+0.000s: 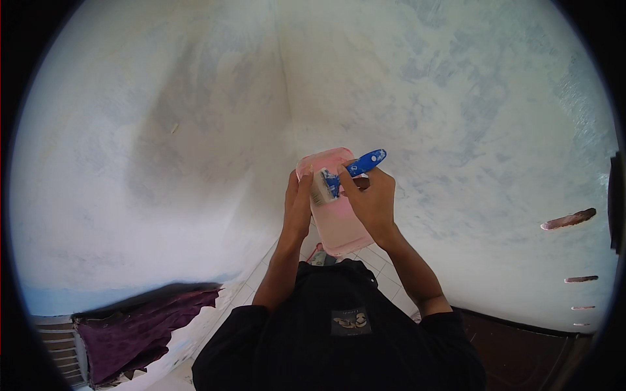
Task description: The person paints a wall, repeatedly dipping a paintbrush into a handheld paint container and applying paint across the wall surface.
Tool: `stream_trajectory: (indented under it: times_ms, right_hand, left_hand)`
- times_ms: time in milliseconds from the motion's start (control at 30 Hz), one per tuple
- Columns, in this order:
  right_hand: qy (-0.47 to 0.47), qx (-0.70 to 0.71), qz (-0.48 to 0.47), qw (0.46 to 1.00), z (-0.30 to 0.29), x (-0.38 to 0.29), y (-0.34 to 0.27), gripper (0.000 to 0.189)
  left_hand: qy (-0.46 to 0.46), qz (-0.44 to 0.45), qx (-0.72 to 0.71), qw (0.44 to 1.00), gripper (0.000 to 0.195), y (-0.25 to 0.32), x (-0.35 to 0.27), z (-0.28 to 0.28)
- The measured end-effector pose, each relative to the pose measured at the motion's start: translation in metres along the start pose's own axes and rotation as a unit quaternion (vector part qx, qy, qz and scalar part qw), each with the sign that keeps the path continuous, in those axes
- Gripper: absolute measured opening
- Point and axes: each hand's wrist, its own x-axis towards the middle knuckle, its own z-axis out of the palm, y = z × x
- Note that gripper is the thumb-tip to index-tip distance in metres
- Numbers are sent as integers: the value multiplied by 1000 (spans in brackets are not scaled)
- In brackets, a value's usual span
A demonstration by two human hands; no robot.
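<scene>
A pink plastic tub (pixel 337 225), smeared with whitish paint, is held up before my chest. My left hand (pixel 299 195) grips its left side, thumb over the rim. In my right hand (pixel 369 195) is a flat paintbrush (pixel 364 162) with a blue, paint-spotted handle. Its pale bristles (pixel 321 188) point left over the tub, close to my left thumb. Whether they touch the tub's inside I cannot tell. Part of the tub's right side is hidden behind my right hand.
Two patchily whitened walls (pixel 440 112) meet at a corner ahead. A purple curtain (pixel 142 332) hangs by a barred window (pixel 61 349) at lower left. Brown slots (pixel 570 220) show in the right wall. White floor tiles (pixel 374 259) lie below, with a dark brown surface (pixel 513 347) at lower right.
</scene>
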Motion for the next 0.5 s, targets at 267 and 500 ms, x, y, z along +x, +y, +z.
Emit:
stream_trajectory:
  times_ms: [267, 500]
  right_hand:
    - [5, -46, -82, 996, 1, -4, -5, 20]
    - [15, 14, -11, 1000, -1, -7, -8, 19]
  left_hand:
    - [-1, -22, -31, 999, 51, -8, -1, -3]
    - [-9, -18, -24, 1000, 51, -5, -7, -1]
